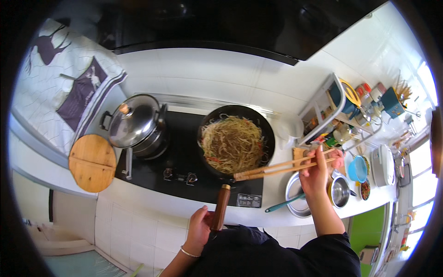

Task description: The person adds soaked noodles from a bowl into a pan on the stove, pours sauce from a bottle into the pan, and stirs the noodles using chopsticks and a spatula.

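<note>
A black wok [271, 142] stands on the right side of the black gas hob [183, 128], filled with noodles and shredded vegetables [232, 143]. Its brown wooden handle [220, 209] points towards my body. My left hand [200, 226] is at the handle's lower end, thumb up beside it; whether the fingers close round it is hidden. To the right of the wok, my right hand [315, 173] grips a pair of long wooden cooking chopsticks [273, 169]. Their tips lie at the wok's near right rim, close to the handle's base.
A lidded steel pot [133, 121] occupies the hob's left side, near a round wooden board [92, 163]. At right are a steel pan [298, 204] with a green-handled utensil [285, 203], a small saucepan [340, 192], a blue bowl [357, 169] and a condiment rack [320, 114]. A dark range hood [207, 31] hangs above.
</note>
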The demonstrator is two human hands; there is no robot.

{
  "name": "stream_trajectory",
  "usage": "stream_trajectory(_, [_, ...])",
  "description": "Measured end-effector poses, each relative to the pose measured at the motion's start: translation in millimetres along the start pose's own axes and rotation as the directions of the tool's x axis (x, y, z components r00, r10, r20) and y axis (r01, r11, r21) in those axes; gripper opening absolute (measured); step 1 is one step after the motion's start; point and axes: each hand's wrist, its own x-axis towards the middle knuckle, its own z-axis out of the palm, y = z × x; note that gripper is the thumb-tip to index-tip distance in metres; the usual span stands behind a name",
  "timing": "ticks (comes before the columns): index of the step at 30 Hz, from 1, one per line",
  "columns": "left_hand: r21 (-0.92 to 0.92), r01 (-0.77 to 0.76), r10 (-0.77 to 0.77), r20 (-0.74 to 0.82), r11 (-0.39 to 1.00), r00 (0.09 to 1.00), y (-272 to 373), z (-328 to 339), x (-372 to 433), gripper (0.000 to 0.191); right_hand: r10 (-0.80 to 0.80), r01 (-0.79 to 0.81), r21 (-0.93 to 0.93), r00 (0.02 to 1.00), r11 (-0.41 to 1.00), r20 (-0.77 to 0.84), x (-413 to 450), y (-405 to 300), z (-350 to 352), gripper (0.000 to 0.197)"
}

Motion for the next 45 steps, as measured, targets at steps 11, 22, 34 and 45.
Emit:
stream_trajectory(11, [0.11,0.067,-0.072,0.041,0.992,0.997,-3.8,27.7,-29.0,0.031,0.383,-0.709,0.236,0.595,0.665,0.706,-42.5,8.6,127.1,0.05])
stream_trajectory(22, [0.012,0.2,-0.199,0.169,0.98,0.965,-17.1,19.3,-15.3,0.039,-0.273,0.426,-0.466,0.892,0.776,0.361,101.9,39.0,20.9,0.028])
stream_trajectory(34, [0.022,0.074,-0.077,0.246,0.997,0.966,-40.9,15.6,9.9,0.034,0.171,0.574,-0.778,0.765,0.256,0.62,200.0,107.5,-86.2,0.023])
stream_trajectory(45, [-0.017,-0.067,0.069,0.132,0.998,0.989,-22.7,36.2,-21.3,0.032,-0.048,0.459,-0.888,0.887,-0.021,0.46,113.3,48.3,3.8,0.034])
